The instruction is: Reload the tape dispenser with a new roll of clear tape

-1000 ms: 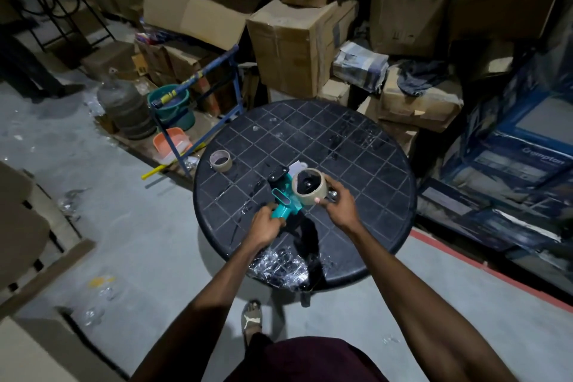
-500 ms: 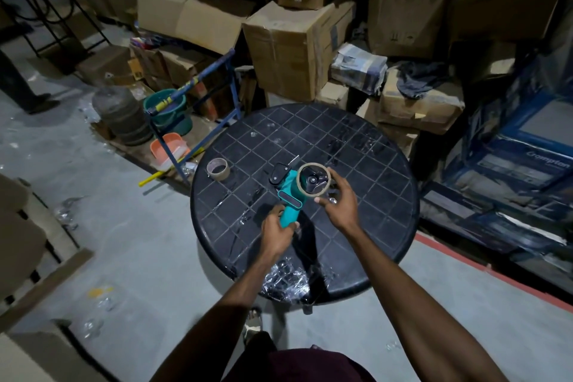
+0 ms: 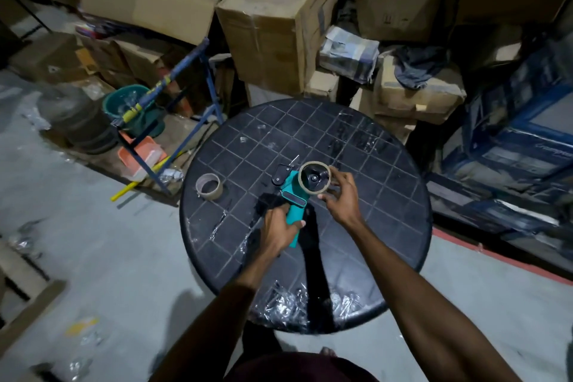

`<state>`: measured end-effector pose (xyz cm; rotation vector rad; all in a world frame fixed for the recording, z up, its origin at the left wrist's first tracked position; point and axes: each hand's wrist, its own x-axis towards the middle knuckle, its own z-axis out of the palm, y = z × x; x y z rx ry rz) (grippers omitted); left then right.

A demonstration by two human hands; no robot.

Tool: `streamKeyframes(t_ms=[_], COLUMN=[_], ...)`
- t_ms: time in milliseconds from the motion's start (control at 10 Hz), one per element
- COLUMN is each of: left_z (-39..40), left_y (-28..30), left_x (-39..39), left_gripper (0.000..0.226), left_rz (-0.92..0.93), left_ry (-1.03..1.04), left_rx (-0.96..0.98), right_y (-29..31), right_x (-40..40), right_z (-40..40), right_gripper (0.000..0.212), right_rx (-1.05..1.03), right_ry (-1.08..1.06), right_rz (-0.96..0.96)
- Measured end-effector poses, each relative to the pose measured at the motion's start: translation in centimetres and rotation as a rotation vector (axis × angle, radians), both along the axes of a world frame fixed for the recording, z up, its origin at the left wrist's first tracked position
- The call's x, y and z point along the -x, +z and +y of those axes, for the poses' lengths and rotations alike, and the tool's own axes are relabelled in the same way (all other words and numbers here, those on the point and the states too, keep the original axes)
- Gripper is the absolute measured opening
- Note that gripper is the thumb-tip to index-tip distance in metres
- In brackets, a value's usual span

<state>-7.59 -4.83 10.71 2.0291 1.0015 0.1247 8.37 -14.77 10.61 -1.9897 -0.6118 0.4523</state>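
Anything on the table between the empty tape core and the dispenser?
No: in the head view, only bare black table separates the empty core from the teal dispenser.

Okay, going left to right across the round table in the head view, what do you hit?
Empty cardboard tape core → left hand gripping the teal tape dispenser handle → new tape roll on the dispenser → right hand pinching that roll, all over the black table.

The teal plastic tape dispenser (image 3: 293,211) looks smooth; the round black plastic table (image 3: 372,164) at 12 o'clock is glossy, with a grid.
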Motion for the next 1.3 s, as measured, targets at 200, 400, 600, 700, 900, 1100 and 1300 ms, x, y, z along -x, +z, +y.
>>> streamKeyframes(t_ms=[200,400,600,700,900,1100,1300], left_z=[6.4,10.4,12.3,12.7,13.3,13.4,13.8], left_y=[-2.7,-7.5,-11.2,-12.3,-13.6,-14.5,-12.8], left_x=[-2.5,-5.4,-8.3,-9.5,-11.6,-11.4,-9.0], left_gripper=[0.038,0.045,0.048,0.046,0.044,0.044,0.052], left_rz=[0.117,0.217,0.257,0.257,0.242,0.181,0.206], left_ry=[-0.105,-0.191,-0.223,-0.227,-0.269,-0.284,-0.296], left_rx=[0.074,0.066,0.060,0.045,0.007,0.043,-0.034], right_y=[-4.0,-9.5,-12.8,-13.5,-14.1,-14.7,-13.1], right_x=[-1.7,-3.5,-5.3,-6.4,-7.7,-6.9,-1.8], right_z=[5.9,9.3,11.4,12.0,12.5,12.4,10.5], right_gripper=[0.085,0.078,0.075,0.073,0.072,0.067,0.068], right_rx=[0.148,0.230,0.236,0.240,0.240,0.253,0.461], right_ry=[-0.078,-0.208,-0.289,-0.307,-0.337,-0.355,-0.306], right_rz=[0.038,0.089,0.161,0.218,0.204,0.170,0.119])
